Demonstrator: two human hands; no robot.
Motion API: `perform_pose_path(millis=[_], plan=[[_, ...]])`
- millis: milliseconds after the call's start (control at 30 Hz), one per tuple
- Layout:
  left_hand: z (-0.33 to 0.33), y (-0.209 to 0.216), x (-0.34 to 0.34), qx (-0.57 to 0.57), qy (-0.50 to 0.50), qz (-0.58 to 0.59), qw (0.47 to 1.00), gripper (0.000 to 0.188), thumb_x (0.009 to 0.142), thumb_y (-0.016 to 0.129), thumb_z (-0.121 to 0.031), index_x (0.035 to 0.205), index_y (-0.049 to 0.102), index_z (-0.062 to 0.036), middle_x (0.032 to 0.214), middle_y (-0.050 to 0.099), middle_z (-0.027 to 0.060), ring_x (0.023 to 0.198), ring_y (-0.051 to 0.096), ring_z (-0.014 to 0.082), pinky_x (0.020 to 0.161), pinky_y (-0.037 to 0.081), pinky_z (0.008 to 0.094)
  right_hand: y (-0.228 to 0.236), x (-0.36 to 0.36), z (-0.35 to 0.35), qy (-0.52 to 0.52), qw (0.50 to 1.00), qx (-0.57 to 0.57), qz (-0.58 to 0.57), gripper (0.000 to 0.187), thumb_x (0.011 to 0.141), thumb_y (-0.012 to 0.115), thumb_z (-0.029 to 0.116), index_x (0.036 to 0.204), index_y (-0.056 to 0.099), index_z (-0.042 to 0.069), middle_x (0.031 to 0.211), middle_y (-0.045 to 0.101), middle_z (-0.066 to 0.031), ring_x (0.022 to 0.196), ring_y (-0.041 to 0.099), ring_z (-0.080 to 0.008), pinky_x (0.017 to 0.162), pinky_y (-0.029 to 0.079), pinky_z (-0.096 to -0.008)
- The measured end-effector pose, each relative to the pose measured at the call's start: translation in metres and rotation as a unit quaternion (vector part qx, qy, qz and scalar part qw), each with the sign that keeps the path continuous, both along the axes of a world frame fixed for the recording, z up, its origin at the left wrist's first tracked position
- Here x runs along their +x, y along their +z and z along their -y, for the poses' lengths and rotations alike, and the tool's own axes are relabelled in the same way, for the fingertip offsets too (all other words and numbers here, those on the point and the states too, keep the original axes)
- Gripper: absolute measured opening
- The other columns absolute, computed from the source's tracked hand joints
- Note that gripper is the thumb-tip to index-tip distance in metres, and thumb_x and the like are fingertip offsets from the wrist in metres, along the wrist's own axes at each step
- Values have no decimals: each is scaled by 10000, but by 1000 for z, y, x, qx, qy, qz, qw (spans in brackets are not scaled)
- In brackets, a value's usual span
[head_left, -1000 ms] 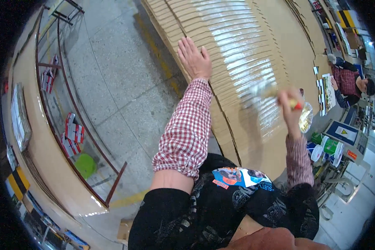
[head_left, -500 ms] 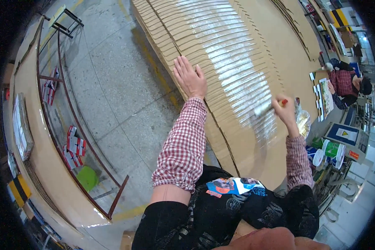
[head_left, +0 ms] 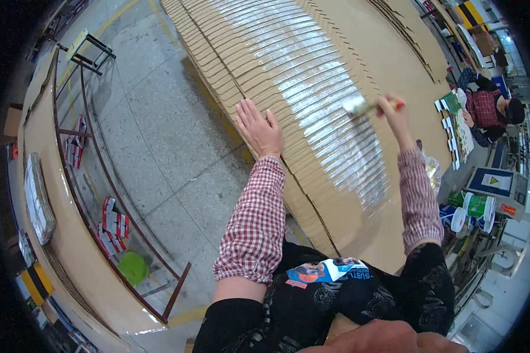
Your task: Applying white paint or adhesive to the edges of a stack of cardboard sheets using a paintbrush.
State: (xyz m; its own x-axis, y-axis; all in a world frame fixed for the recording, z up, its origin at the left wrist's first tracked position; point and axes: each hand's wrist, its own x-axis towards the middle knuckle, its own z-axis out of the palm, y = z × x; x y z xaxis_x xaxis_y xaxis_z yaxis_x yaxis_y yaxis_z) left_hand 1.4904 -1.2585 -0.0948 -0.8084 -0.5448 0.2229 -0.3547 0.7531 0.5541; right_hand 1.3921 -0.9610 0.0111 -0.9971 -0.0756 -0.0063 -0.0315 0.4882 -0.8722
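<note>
My left hand [head_left: 260,130] lies flat with fingers outstretched near the left edge of a fanned row of overlapping brown cardboard sheets [head_left: 229,66]. In my right hand [head_left: 397,117], closed around its handle, is a brush [head_left: 354,105] with pale bristles and a red handle end. The bristles are over a wide, shiny wet-looking band [head_left: 330,129] that runs across the exposed strips of the sheets. Motion blurs the brush and right fingers a little, and whether the bristles touch the cardboard is hard to tell.
Beside my right forearm is a clear plastic bag [head_left: 432,173], with green-and-white buckets [head_left: 478,206] beyond. Another person [head_left: 486,109] works at the far right. Across the grey floor on the left stands a long table [head_left: 79,253]; a green stool [head_left: 133,269] sits under it.
My right hand has swept the brush farther away from me along the shiny band. The left hand stays flat on the sheets, while the whole view has shifted slightly.
</note>
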Motion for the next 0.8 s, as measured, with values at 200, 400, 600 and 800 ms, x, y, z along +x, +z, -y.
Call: perform_pose_path(millis=[200,400,600,800], plan=[[-4,0,-1,-2,-5,-8,1000,597,913,400,-284,1384,258,55,1451,272,189,1371,195,305,1124,126,418,47,76,-65,-52,986,64,142,161,816,582,89,673,580,13,584,556,-7,448,498,-76,415,391,-221],[-5,1,2,-2,-8,-15,1000,599,904,413,-277,1383,266,51,1443,289,190,1367,208,306,1120,136,422,53,-50,37,7,993,-117,-22,166,815,618,136,756,621,-19,661,612,-44,570,591,-109,509,459,-220],[-5,-3,1,-7,-13,-12,1000,601,902,415,-276,1382,266,53,1442,288,196,1366,211,308,1120,136,421,13,-71,30,-19,994,-106,11,184,801,628,156,751,637,-21,663,624,-55,571,611,-125,528,487,-236],[-3,-2,2,-17,-8,-11,1000,598,905,410,-278,1379,270,58,1439,292,201,1363,217,312,1119,142,423,23,-10,-36,-71,994,-38,79,177,802,593,132,700,617,-10,607,600,-56,488,573,-121,459,461,-233]])
